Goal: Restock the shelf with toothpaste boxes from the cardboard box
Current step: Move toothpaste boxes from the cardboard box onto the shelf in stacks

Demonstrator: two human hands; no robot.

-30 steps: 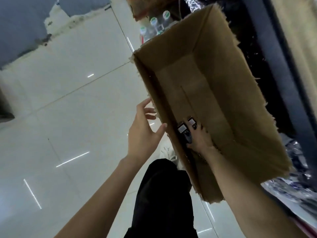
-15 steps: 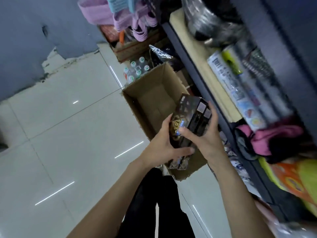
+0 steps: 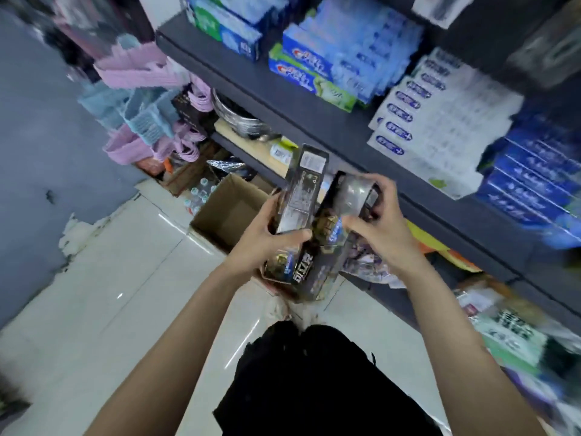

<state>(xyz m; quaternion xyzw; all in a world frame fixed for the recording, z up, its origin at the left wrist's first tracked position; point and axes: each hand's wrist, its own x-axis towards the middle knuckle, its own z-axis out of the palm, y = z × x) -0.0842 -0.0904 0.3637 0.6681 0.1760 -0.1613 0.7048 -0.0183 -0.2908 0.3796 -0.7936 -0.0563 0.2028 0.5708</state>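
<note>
Black trousers [image 3: 314, 382] fill the space nearest us. Above them we hold a bundle of dark toothpaste boxes [image 3: 309, 234] between both hands: our left hand [image 3: 267, 243] grasps one box tilted upward, our right hand [image 3: 382, 228] closes its grip around the others. Behind the bundle the cardboard box [image 3: 226, 212] sits open on the floor [image 3: 103, 294]. Farther off, the shelf [image 3: 330, 127] carries blue and white toothpaste packs [image 3: 440, 121].

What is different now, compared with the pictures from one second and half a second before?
The right hand lifted the dark toothpaste boxes out of the cardboard box, and the left hand joined to grip them. Both hands then raised the bundle toward the shelf. The cardboard box stayed on the floor.
</note>
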